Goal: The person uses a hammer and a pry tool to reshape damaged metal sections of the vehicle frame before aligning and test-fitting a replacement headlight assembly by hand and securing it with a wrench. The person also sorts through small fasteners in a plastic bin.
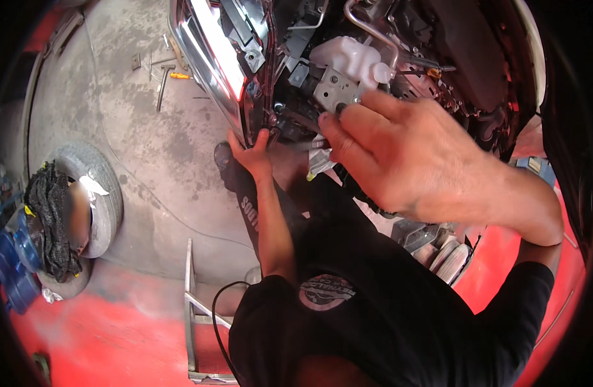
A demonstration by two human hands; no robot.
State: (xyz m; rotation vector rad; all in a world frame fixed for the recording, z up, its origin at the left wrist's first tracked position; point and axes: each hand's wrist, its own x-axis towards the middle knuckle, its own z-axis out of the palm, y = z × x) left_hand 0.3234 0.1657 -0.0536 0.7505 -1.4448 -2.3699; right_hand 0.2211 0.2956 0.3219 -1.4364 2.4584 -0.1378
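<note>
My left hand (252, 160) grips the lower corner of a car headlight (213, 48), thumb on one side and fingers on the other. The headlight stands at the car's front, its lit or reflecting strip facing left. My right hand (412, 151) is raised over the engine bay with its fingers curled and pressed together. A dark bar (301, 120) reaches toward its fingertips, but what they hold is hidden. Just beyond those fingers are a metal bracket (332, 90) with holes and a white plastic reservoir (351, 58).
Hand tools, including a T-handle wrench (163, 84) and an orange-handled tool (180, 76), lie on the concrete floor. A tire (109, 193) with black cloth beside it stands left, near blue jugs (16, 271). A metal frame (190, 290) is close to my left side.
</note>
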